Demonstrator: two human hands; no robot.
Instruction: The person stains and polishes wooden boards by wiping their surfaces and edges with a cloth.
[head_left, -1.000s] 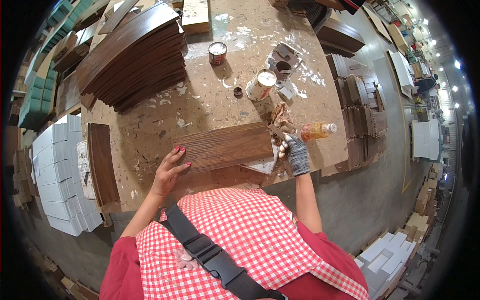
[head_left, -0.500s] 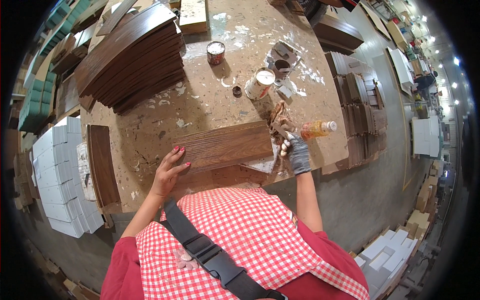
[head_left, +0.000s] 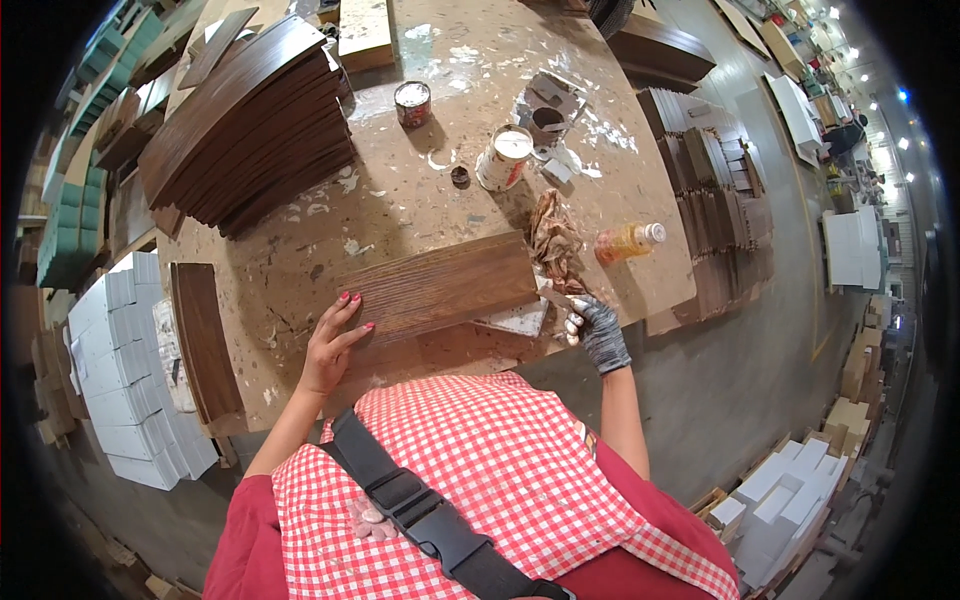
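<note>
A dark brown wood-grain board (head_left: 440, 288) lies across the near side of the worktable, slightly tilted up to the right. My bare left hand (head_left: 332, 345) holds its left end, with fingertips and thumb pressed on the surface. Just off the board's right end, my right hand (head_left: 600, 335), in a grey glove with bare-looking pale fingertips, is closed around a small putty knife (head_left: 553, 296). The knife's handle is hidden in the fingers. A crumpled brown-stained rag (head_left: 553, 240) lies beyond the knife, and a white flat piece (head_left: 515, 320) shows partly under the board.
A bottle of amber liquid (head_left: 630, 241) stands right of the rag. Farther back are a white-topped can (head_left: 505, 158), a smaller can (head_left: 412, 104), a dark cap (head_left: 460, 177) and a stained cut-open container (head_left: 548, 115). Stacked brown boards (head_left: 250, 130) rise at the left; another board (head_left: 203, 340) lies nearby.
My right hand and the putty knife have drawn back toward me, away from the rag, which now shows more fully. My left hand stays on the board. The view has shifted slightly.
</note>
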